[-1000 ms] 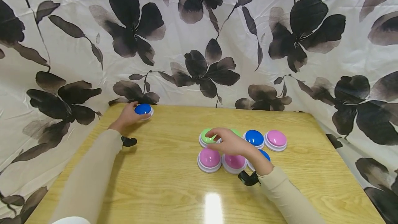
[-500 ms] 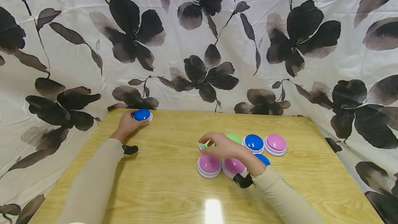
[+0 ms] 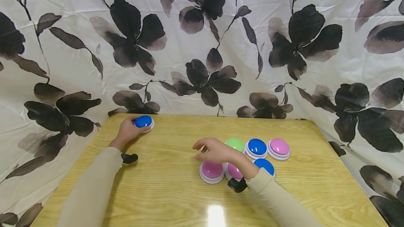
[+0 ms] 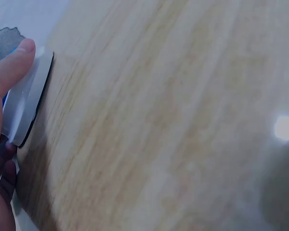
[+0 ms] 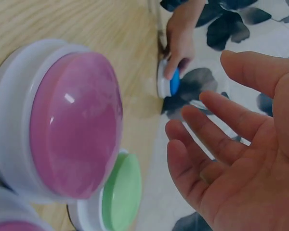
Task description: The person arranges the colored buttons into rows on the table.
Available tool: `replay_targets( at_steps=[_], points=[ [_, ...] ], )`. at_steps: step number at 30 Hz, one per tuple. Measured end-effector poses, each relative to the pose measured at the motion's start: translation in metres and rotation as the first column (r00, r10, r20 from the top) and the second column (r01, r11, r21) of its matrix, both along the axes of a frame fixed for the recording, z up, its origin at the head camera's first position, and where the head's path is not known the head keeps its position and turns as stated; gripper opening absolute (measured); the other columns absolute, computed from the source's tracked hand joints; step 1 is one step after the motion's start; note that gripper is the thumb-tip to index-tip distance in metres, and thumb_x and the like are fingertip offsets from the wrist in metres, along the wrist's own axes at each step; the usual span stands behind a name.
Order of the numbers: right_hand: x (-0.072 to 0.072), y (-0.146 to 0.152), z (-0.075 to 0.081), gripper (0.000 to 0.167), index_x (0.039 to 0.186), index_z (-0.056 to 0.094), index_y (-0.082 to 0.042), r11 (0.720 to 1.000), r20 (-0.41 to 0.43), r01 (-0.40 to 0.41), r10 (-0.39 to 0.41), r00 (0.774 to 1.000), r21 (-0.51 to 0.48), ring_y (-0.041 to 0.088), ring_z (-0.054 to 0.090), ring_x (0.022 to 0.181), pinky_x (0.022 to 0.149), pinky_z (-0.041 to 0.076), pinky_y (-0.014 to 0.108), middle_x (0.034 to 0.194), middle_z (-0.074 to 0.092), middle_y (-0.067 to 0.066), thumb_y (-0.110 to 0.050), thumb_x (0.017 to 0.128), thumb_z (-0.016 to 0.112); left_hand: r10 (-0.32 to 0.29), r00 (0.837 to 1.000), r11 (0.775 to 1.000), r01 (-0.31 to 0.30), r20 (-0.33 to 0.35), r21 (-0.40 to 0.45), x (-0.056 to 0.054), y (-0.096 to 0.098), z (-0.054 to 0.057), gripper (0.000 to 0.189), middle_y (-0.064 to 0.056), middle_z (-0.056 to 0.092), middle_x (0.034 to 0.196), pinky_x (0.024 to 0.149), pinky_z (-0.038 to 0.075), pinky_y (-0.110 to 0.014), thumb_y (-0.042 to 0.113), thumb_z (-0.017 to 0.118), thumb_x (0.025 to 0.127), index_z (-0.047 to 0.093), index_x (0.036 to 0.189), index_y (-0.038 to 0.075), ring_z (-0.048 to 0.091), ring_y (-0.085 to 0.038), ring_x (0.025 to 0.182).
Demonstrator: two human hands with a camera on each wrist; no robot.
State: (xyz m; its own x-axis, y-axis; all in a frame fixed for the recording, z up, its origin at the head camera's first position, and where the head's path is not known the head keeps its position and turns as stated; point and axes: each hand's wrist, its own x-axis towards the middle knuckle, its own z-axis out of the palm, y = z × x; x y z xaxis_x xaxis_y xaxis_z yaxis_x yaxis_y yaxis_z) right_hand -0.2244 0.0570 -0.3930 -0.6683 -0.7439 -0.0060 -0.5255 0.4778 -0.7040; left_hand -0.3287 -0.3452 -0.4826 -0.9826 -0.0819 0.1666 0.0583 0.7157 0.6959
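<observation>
At the table's back left corner, my left hand (image 3: 128,131) grips a blue dome push button (image 3: 143,121) by its white base, thumb on the near side. The left wrist view has the thumb (image 4: 17,65) against the white rim (image 4: 31,101); the base appears to sit on the wood. My right hand (image 3: 214,150) hovers over the left end of the button group, palm down, holding nothing. It mostly hides one green button. Just below it is a pink button (image 3: 211,170). In the right wrist view the right hand's fingers (image 5: 216,144) are loosely bent and apart from the pink button (image 5: 79,125).
Two rows of buttons stand close together: a green one (image 3: 235,144), a blue one (image 3: 257,147) and a pink one (image 3: 279,147) behind, another pink (image 3: 234,171) and blue (image 3: 264,166) in front. A floral cloth (image 3: 202,38) rises behind the wooden table (image 3: 164,185).
My right hand has drifted left over the button group, uncovering more of the second green button and the front blue one. My left hand keeps hold of its blue button. The view has tilted slightly up.
</observation>
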Motion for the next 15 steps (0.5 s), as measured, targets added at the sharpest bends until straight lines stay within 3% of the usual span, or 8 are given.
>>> replay_targets(
  at_steps=[10,15],
  points=[
    [-0.002,-0.015,-0.007,0.035,0.123,0.061,-0.003,1.0,0.059,0.013,-0.013,0.998,0.006,0.025,0.06,0.105,0.089,0.048,0.028,0.121,0.061,0.015,-0.02,0.093,0.066,-0.001,0.997,1.0,0.002,0.074,-0.01,0.015,0.003,-0.002,0.1,-0.033,0.04,0.137,0.101,0.036,-0.06,0.049,0.08,0.076,0.034,0.141,-0.012,0.042,-0.047,0.123],
    [-0.001,-0.023,-0.011,0.035,0.124,0.061,-0.002,0.999,0.095,0.033,-0.032,0.995,-0.005,0.024,0.06,0.104,0.088,0.048,0.029,0.121,0.061,0.015,-0.019,0.093,0.066,-0.032,0.996,0.999,0.032,0.083,-0.009,0.024,0.007,-0.002,0.1,-0.032,0.042,0.136,0.1,0.038,-0.059,0.05,0.08,0.076,0.035,0.142,-0.01,0.044,-0.046,0.121]
  ],
)
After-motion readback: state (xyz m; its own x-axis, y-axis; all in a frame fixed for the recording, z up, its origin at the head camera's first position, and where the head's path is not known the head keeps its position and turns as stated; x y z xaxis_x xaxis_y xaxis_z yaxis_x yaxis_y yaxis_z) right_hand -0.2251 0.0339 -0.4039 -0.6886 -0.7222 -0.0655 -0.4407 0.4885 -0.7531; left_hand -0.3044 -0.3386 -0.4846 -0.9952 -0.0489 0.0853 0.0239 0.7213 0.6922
